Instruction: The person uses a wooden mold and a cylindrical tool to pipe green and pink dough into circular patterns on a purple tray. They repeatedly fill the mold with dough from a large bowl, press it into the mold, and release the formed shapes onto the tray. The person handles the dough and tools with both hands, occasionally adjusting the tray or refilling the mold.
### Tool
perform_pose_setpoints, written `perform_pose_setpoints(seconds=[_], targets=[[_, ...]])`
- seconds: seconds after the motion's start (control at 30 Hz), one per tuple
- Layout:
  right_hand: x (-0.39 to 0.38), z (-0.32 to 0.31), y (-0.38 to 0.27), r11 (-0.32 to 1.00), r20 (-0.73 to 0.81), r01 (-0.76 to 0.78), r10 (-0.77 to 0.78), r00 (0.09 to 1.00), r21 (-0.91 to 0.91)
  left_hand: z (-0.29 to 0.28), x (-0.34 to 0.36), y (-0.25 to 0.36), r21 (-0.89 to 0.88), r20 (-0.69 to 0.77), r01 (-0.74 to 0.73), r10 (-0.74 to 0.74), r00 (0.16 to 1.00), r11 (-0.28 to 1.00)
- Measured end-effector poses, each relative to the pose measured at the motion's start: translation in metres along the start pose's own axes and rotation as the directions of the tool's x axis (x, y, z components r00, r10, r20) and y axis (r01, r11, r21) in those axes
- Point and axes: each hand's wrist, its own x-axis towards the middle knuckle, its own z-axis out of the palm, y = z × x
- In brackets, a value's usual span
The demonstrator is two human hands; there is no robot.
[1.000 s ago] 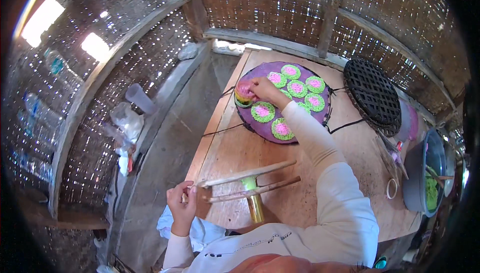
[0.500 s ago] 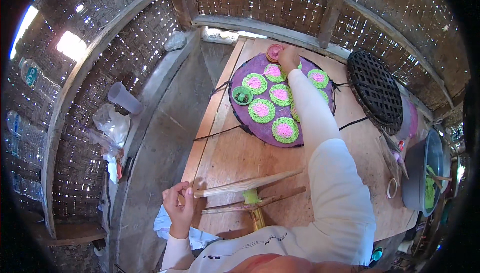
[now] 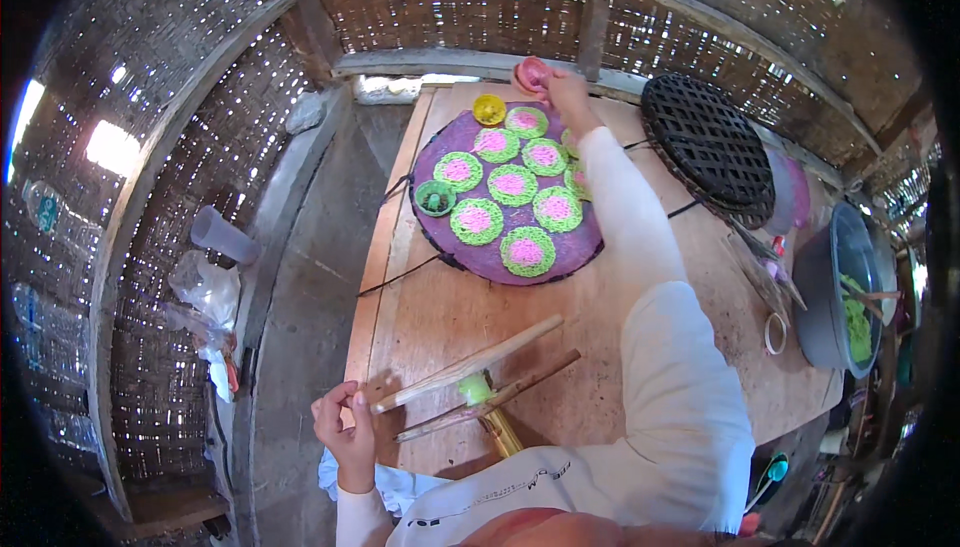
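My right hand [image 3: 568,99] grips a pink round mould [image 3: 530,75] above the back edge of a purple round tray [image 3: 500,269]. A yellow mould [image 3: 489,109] lies at the tray's back left and a green one [image 3: 434,198] at its left. Several green lacy discs with pink middles [image 3: 509,184] lie on the tray. My left hand [image 3: 340,427] is closed at the near-left end of a pale wooden stick [image 3: 465,367]. A second stick [image 3: 535,382] crosses a gold cylinder [image 3: 500,435] with green material on top.
The wooden table [image 3: 410,327] also bears black woven lids [image 3: 705,152], a white ring [image 3: 775,334] and a grey tub [image 3: 818,282] with green mixture and sticks at the right. A woven wall surrounds it, with a cup [image 3: 225,237] and plastic bags [image 3: 205,287] on the left.
My right hand moved from the tray's left toward its back edge, leaving a green mould at the left and a yellow one behind, with the pink one in it. My left hand stayed low.
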Motion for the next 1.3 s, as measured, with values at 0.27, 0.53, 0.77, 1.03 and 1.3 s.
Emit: perform_pose_setpoints(seconds=[0.27, 0.53, 0.77, 1.03, 1.3], targets=[[-0.063, -0.135, -0.010, 0.606, -0.101, -0.052, -0.047, 0.994, -0.793, -0.006, -0.011, -0.005, -0.061, -0.011, 0.022, -0.023, 1.000, 0.998], [-0.081, -0.133, 0.027, 0.684, -0.190, -0.103, -0.053, 0.980, -0.722, -0.003, -0.020, 0.019, -0.034, 0.064, -0.039, 0.042, 0.997, 0.999], [-0.085, -0.159, 0.022, 0.796, -0.069, 0.000, -0.053, 0.996, -0.605, -0.009, -0.029, 0.022, -0.036, 0.021, -0.053, 0.054, 0.998, 0.998], [-0.213, -0.113, -0.015, 0.820, 0.430, 0.309, -0.086, 0.899, -0.481, -0.012, -0.045, 0.034, -0.023, -0.011, -0.078, 0.078, 0.997, 0.997], [-0.175, -0.120, -0.047, 0.759, 0.008, 0.072, -0.087, 0.996, -0.647, -0.018, -0.064, 0.046, -0.043, -0.082, -0.022, 0.018, 0.996, 0.999]])
